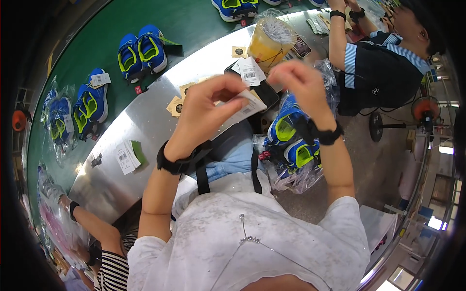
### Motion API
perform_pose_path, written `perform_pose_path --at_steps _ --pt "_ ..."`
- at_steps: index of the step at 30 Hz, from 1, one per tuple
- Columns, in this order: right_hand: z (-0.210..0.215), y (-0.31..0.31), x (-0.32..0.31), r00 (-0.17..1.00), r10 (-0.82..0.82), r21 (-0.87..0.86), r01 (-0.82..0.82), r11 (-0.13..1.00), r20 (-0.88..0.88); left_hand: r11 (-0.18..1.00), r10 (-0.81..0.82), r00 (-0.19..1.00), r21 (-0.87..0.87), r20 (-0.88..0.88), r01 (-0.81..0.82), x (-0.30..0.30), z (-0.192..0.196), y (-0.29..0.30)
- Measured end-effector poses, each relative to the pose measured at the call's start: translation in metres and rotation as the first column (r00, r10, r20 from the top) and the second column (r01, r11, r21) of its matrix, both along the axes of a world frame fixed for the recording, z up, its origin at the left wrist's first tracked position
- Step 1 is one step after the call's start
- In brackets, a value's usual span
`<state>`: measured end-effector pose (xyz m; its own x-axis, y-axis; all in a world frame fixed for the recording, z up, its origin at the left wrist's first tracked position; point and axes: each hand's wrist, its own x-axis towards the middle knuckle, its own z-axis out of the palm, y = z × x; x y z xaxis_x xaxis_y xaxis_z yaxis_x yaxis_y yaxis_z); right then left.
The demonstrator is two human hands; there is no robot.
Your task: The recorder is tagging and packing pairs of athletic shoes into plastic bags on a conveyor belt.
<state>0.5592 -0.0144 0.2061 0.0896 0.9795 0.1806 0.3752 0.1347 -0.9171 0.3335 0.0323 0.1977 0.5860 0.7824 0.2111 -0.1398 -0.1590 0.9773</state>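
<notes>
My left hand (201,111) is closed in a pinch on a white paper tag (253,103) with print on it, held above the metal table's edge. To its right, my right hand (308,89) has its fingers drawn together and slightly blurred; anything between them is too small to make out. Beyond the hands, more white tags (250,72) lie on a dark flat tray (267,92). Under my right forearm is a pair of blue shoes with lime-green lining, one shoe (283,127) behind the other (302,156), partly in clear plastic wrap.
A yellow tub (266,43) stands behind the tags. Brown square cards (175,105) and a stack of white tags (127,157) lie on the metal table (109,184). Blue shoes (141,51) rest on the green belt (97,46). Co-workers are at right (383,77) and lower left (109,257).
</notes>
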Motion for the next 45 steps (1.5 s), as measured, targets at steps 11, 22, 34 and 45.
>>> perform_pose_path --at_steps 11,22,34,45 --pt "-0.032 0.042 0.077 0.564 -0.570 0.536 0.247 0.807 0.598 0.654 0.093 0.988 0.756 -0.127 0.035 0.112 -0.035 0.075" --pt "-0.020 0.050 0.089 0.640 -0.584 0.675 0.136 0.726 0.499 0.639 0.100 0.955 0.754 -0.278 0.152 0.174 -0.054 0.097" --pt "0.043 -0.048 0.096 0.915 -0.384 0.440 0.397 0.806 -0.122 0.989 0.056 0.995 0.135 0.084 -0.067 0.149 -0.036 0.055" --pt "0.017 -0.049 0.070 0.867 -0.350 0.368 0.215 0.905 0.355 0.940 0.041 0.970 -0.338 0.240 0.044 0.170 -0.006 -0.008"
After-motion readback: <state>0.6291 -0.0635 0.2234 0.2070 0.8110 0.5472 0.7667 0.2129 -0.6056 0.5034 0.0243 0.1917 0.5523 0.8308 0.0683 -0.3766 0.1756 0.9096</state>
